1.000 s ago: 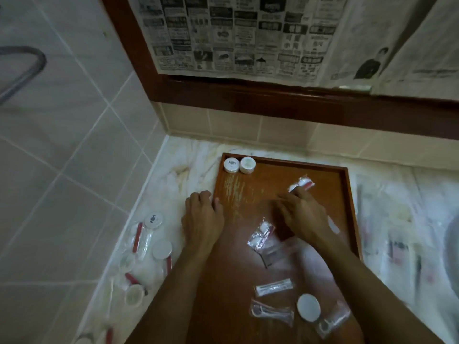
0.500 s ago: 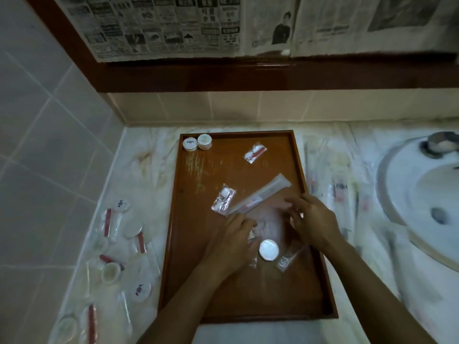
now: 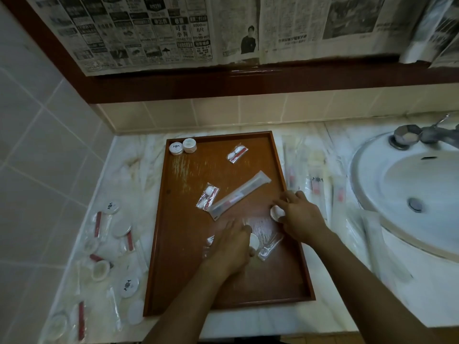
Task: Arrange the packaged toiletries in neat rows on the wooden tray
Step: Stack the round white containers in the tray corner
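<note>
A: Hands first. We find the left hand (image 3: 229, 247) lying on the tray (image 3: 178, 244), fingers curled over a white disc (image 3: 253, 240) and clear packets, apparently gathering them. The right hand (image 3: 299, 216) pinches a second disc (image 3: 275, 212) near the right rim.

B: Step, in our judgement?

A: Collecting, early; no rows yet. Past the hands, a long sachet (image 3: 239, 194) and a small packet (image 3: 208, 196) lie askew; another packet (image 3: 237, 153) sits farther back; two tubs (image 3: 183, 146) touch in the far-left corner.

B: Next?

A: We would carry both discs beside those tubs, then square the sachet.

Tray (image 3: 173, 244) left of sink (image 3: 397, 184)
</note>
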